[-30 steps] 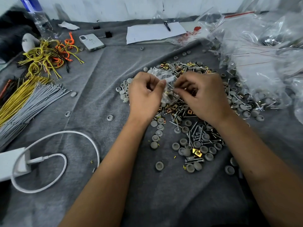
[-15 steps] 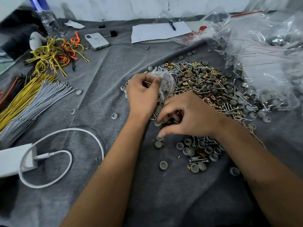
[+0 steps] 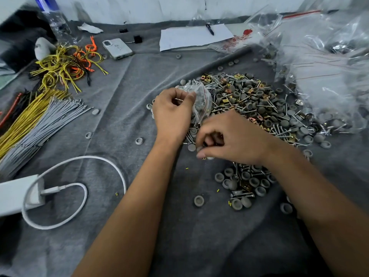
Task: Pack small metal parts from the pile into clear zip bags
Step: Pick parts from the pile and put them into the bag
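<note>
mid-frame, our left hand [image 3: 172, 114] pinches a half-filled bag [image 3: 200, 100] while our right hand [image 3: 229, 139], fingers curled, picks parts from the pile [image 3: 259, 104]; next, drop them in the bag

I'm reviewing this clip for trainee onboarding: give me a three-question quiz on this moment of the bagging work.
1. True or false: the left hand grips the clear zip bag.
2. The right hand is: A) on the pen, B) picking at the parts pile, C) on the phone.
3. Fill in: the white cable plugs into a white ____.

Key: 1 true; 2 B; 3 charger.
</note>
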{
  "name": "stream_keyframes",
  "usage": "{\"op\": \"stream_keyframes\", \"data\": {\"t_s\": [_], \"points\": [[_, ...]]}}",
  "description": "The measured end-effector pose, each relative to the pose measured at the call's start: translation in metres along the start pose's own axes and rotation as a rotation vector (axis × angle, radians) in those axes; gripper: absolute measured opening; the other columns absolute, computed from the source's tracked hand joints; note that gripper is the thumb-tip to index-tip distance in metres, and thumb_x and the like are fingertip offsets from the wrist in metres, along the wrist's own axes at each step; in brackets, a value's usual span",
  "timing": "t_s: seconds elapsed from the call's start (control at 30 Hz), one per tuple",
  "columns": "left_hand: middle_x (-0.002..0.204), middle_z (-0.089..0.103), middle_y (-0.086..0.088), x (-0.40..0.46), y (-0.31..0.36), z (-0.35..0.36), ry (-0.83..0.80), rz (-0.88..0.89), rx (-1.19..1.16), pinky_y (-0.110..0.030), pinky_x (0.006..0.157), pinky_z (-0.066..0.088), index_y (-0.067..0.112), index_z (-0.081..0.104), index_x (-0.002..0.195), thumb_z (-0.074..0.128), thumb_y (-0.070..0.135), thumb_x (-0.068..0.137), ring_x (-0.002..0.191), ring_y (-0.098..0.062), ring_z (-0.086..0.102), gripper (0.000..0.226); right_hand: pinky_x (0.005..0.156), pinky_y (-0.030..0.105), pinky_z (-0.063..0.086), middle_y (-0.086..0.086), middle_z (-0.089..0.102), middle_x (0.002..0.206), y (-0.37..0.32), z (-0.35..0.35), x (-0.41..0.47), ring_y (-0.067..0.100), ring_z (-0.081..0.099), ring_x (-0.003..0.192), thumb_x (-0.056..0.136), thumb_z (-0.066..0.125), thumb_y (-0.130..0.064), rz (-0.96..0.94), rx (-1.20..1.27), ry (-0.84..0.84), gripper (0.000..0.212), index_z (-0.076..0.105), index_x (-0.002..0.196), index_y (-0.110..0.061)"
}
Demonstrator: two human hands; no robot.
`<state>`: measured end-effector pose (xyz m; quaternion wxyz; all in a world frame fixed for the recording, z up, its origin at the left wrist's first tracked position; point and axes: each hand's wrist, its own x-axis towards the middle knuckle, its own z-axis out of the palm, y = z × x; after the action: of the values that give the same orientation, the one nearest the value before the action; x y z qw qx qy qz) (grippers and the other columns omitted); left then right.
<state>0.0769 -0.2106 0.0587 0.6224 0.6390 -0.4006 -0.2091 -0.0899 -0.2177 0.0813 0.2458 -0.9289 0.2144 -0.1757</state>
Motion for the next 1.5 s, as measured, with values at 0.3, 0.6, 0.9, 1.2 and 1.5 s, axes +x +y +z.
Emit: {"op": "stream_keyframes", "data": {"t_s": [0.3, 0.6, 0.9, 1.2, 1.5], "points": [[0.083, 0.068, -0.019, -0.011, 0.006, 0.005, -0.108, 0.107, 0.058, -0.053, 0.073, 0.055, 0.003, 0.069, 0.079, 0.077, 0.014, 0.09, 0.072, -0.027, 0.059, 0.018, 0.078, 0.025, 0.054, 0.003, 0.073, 0.097, 0.013, -0.012, -0.003, 0.008, 0.062, 0.083, 0.088, 0.081, -0.019, 0.035, -0.101, 0.645, 0.019, 0.076, 0.102, -0.006], [0.07, 0.058, -0.011, -0.012, 0.004, 0.007, -0.162, 0.043, -0.056, -0.043, 0.066, 0.043, 0.014, 0.064, 0.073, 0.073, 0.016, 0.088, 0.067, -0.025, 0.051, 0.018, 0.082, 0.02, 0.046, 0.003, 0.075, 0.103, 0.016, -0.01, -0.003, 0.001, 0.054, 0.084, 0.084, 0.083, -0.013, 0.08, -0.252, 0.512, 0.027, 0.078, 0.111, -0.01], [0.069, 0.058, -0.016, -0.01, 0.004, 0.006, -0.165, 0.003, -0.129, -0.037, 0.064, 0.042, -0.001, 0.067, 0.08, 0.072, 0.01, 0.093, 0.063, -0.024, 0.049, 0.018, 0.068, 0.001, 0.037, -0.017, 0.063, 0.086, 0.017, -0.011, -0.004, -0.019, 0.052, 0.069, 0.082, 0.086, -0.016, 0.098, -0.177, 0.579, 0.013, 0.077, 0.091, -0.012], [0.058, 0.057, 0.002, -0.003, 0.0, 0.002, -0.082, -0.017, -0.152, -0.028, 0.057, 0.045, 0.018, 0.062, 0.065, 0.072, 0.011, 0.091, 0.056, -0.016, 0.051, 0.029, 0.071, 0.042, 0.057, -0.002, 0.074, 0.08, -0.004, -0.013, -0.006, 0.019, 0.069, 0.073, 0.077, 0.09, -0.017, -0.036, 0.351, 0.052, 0.015, 0.079, 0.086, -0.012], [0.056, 0.055, -0.001, -0.001, -0.001, -0.001, -0.066, -0.046, -0.192, -0.025, 0.054, 0.044, 0.019, 0.063, 0.063, 0.072, 0.016, 0.088, 0.053, -0.015, 0.048, 0.026, 0.065, 0.045, 0.052, 0.003, 0.069, 0.082, -0.023, 0.008, -0.005, 0.026, 0.062, 0.071, 0.077, 0.09, -0.03, -0.038, 0.341, -0.562, 0.026, 0.08, 0.1, -0.024]]}}
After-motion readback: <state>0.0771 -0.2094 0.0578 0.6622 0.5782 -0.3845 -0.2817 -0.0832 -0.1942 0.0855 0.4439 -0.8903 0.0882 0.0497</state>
